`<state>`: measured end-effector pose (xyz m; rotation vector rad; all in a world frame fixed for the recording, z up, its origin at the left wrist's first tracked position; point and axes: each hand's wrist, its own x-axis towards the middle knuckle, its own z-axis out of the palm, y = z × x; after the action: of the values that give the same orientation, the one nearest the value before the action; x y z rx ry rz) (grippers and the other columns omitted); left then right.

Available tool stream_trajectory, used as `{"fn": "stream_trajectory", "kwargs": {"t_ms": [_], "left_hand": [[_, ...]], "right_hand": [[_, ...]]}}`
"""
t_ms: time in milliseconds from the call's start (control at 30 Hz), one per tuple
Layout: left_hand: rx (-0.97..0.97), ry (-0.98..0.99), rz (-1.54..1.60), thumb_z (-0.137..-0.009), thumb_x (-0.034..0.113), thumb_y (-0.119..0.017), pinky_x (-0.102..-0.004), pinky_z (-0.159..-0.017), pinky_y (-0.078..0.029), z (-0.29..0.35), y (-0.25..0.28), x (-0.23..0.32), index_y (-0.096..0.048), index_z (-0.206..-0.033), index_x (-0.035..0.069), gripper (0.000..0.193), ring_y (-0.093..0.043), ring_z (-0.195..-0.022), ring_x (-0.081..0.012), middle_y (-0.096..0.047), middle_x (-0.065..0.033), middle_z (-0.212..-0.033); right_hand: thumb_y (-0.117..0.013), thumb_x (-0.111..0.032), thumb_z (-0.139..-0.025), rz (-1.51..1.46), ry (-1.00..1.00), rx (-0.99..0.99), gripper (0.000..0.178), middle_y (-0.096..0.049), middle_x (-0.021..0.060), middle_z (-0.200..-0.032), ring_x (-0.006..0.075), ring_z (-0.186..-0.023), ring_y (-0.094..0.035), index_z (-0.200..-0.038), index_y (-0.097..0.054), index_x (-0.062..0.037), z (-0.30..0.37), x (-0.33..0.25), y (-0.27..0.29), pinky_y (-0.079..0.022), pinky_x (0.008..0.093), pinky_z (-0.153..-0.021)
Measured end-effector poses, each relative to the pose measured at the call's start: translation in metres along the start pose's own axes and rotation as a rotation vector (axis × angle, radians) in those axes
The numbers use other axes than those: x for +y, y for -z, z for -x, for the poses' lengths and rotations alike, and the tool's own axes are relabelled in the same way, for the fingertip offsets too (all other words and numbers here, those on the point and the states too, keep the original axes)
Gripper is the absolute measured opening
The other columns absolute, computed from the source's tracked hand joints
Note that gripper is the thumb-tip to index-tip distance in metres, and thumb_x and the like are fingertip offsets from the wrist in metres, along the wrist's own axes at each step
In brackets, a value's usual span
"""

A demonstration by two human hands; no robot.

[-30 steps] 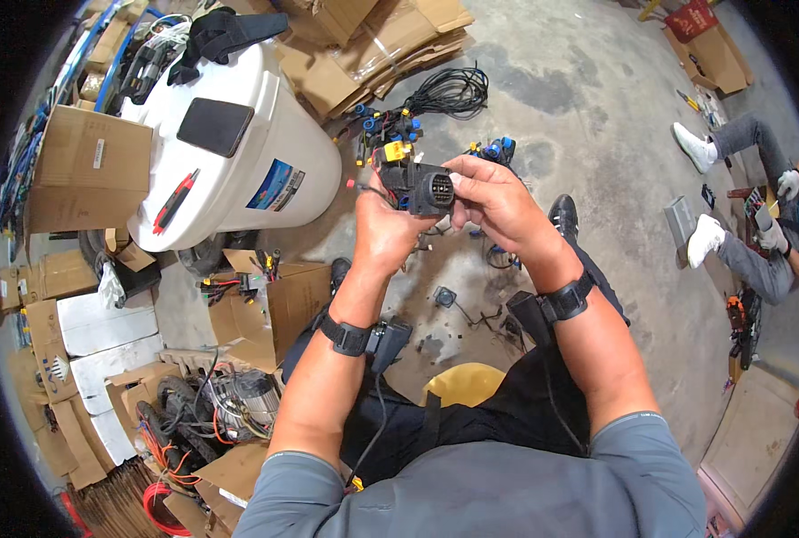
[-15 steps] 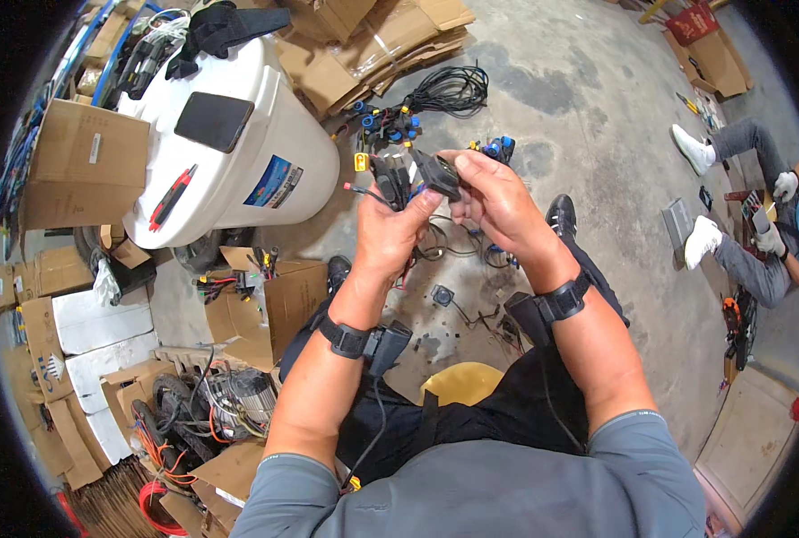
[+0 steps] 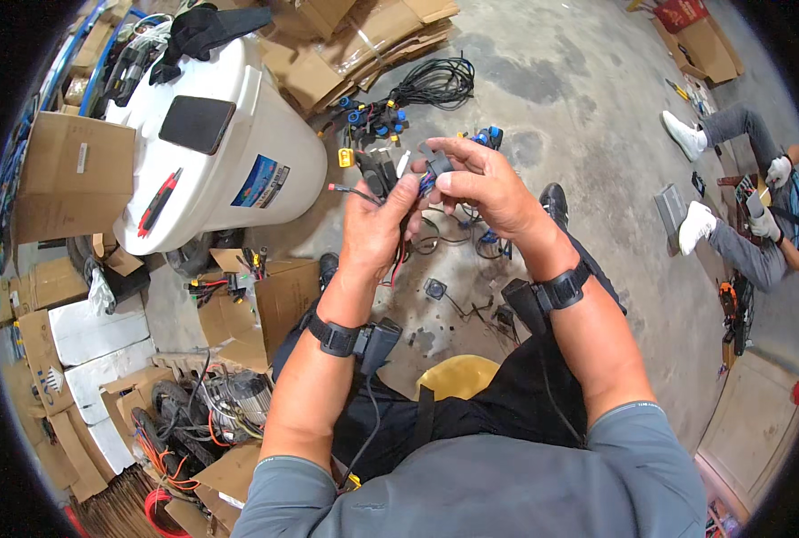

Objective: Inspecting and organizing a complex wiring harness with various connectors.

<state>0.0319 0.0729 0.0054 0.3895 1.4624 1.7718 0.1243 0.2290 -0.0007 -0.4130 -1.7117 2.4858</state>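
Note:
My left hand is closed around a bundle of black wired parts. A yellow plug and a thin lead with a red tip stick out beside it. My right hand pinches a dark grey connector between thumb and fingers, close to the left fingertips. Coloured wires run from the connector toward the left hand, and more cables hang below. The fingers partly cover the joint between these parts.
A white bin stands left, bearing a phone and a red cutter. Ahead lie coiled black cables and flattened cardboard. A small square part rests on the floor. Another person's gloved hand works at far right.
The black squarish piece in my right hand has turned; a grey connector face and coloured wires now show there. My hands stay close together. The whole view has shifted slightly.

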Motion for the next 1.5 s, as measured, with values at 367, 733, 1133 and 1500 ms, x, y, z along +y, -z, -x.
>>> {"fn": "stream_trajectory", "kwargs": {"t_ms": [367,733,1133,1500], "left_hand": [[0.293,-0.084,0.126,-0.099,0.027,-0.053,-0.0288,-0.049,-0.038,-0.016,0.031,0.010,-0.049,-0.081,0.008,0.026,-0.045,-0.053,-0.0141,-0.050,-0.0022,-0.067],[0.473,-0.366,0.146,-0.095,0.030,-0.060,-0.0264,-0.046,-0.023,-0.013,0.081,0.053,-0.042,-0.066,0.013,0.038,-0.027,-0.047,-0.0092,-0.028,0.0039,-0.057],[0.681,-0.524,0.012,-0.095,0.032,-0.060,-0.0269,-0.045,-0.022,-0.007,0.103,0.068,-0.043,-0.063,0.015,0.040,-0.024,-0.045,-0.0091,-0.026,0.0046,-0.052],[0.620,-0.413,-0.095,-0.095,0.029,-0.062,-0.0277,-0.048,-0.021,-0.008,0.097,0.062,-0.049,-0.065,0.014,0.036,-0.024,-0.049,-0.0091,-0.028,0.0044,-0.056]], "right_hand": [[-0.064,-0.026,-0.079,0.047,0.054,0.020,0.058,-0.063,0.0134,-0.112,0.0118,-0.077,-0.060,-0.128,-0.053,0.0030,0.007,-0.018,0.013,-0.050,0.0259,-0.074],[-0.071,-0.026,-0.069,0.960,0.309,0.382,0.058,-0.061,0.0209,-0.113,0.0370,-0.105,-0.060,-0.120,-0.058,-0.0018,0.011,-0.008,0.035,-0.047,0.0392,-0.093],[-0.068,-0.021,-0.069,1.144,0.370,0.500,0.054,-0.059,0.0187,-0.114,0.0358,-0.106,-0.059,-0.120,-0.058,-0.0043,0.015,-0.009,0.057,-0.048,0.0402,-0.092],[-0.070,-0.030,-0.066,0.937,0.237,0.416,0.058,-0.063,0.0192,-0.112,0.0333,-0.103,-0.061,-0.119,-0.061,-0.0060,0.018,-0.013,0.051,-0.048,0.0385,-0.091]]}}
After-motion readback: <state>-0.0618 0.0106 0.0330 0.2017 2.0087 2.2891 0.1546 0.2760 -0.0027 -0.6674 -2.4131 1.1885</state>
